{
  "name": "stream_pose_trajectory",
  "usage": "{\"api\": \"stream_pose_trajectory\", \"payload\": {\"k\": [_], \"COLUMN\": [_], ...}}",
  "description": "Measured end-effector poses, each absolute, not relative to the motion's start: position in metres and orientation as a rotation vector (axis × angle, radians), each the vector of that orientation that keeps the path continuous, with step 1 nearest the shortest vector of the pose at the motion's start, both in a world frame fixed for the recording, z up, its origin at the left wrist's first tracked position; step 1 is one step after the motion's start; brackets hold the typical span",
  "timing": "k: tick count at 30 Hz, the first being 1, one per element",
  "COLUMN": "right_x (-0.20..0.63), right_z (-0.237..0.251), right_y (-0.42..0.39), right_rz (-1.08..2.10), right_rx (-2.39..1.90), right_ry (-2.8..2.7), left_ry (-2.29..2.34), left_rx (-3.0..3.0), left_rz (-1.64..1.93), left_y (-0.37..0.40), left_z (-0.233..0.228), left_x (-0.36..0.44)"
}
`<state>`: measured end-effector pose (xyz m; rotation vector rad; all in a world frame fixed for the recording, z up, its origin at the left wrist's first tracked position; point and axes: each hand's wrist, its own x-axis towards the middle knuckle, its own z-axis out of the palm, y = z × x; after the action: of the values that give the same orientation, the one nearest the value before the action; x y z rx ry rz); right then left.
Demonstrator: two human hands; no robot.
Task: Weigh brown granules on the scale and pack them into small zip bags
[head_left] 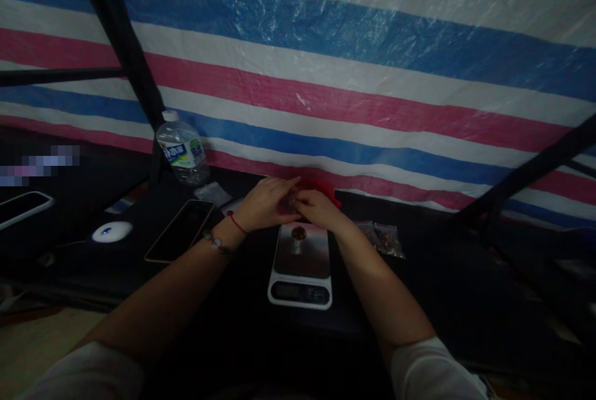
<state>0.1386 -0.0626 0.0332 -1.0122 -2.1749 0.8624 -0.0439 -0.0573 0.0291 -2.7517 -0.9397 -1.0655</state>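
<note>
Both hands meet mid-frame above the scale: left hand and right hand pinching something red, fingers pressed together. Small pile already on the pan; next, a careful drop onto it

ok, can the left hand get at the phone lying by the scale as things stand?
Probably yes. The dark phone with the light rim lies flat just left of the left hand, nothing between them; but that hand is busy meeting the right hand above the white kitchen scale.
</note>
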Motion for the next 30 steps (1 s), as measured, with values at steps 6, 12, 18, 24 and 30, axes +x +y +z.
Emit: {"api": "stream_pose_trajectory", "payload": {"k": [6, 12, 18, 24, 30], "right_x": [0.144, 0.15, 0.162, 0.168, 0.169], "right_z": [0.035, 0.03, 0.012, -0.015, -0.028], "right_y": [-0.055, -0.047, -0.029, -0.018, -0.011], "right_rz": [0.684, 0.688, 0.543, 0.549, 0.385], "right_rx": [-1.185, -1.151, -1.284, -1.421, -1.528], "right_ry": [-2.042, -2.132, -1.964, -2.339, -2.437], "left_ry": [-0.847, -0.915, -1.11, -1.232, -1.229], "left_rx": [-2.785, -2.898, -2.883, -2.907, -2.843], "left_rz": [-1.052, -1.005, -1.159, -1.224, -1.4], "left_y": [-0.035, -0.019, -0.014, -0.021, -0.023], "left_z": [0.023, 0.008, -0.006, -0.025, -0.041], "left_x": [-0.033, -0.034, -0.047, -0.059, -0.063]}}
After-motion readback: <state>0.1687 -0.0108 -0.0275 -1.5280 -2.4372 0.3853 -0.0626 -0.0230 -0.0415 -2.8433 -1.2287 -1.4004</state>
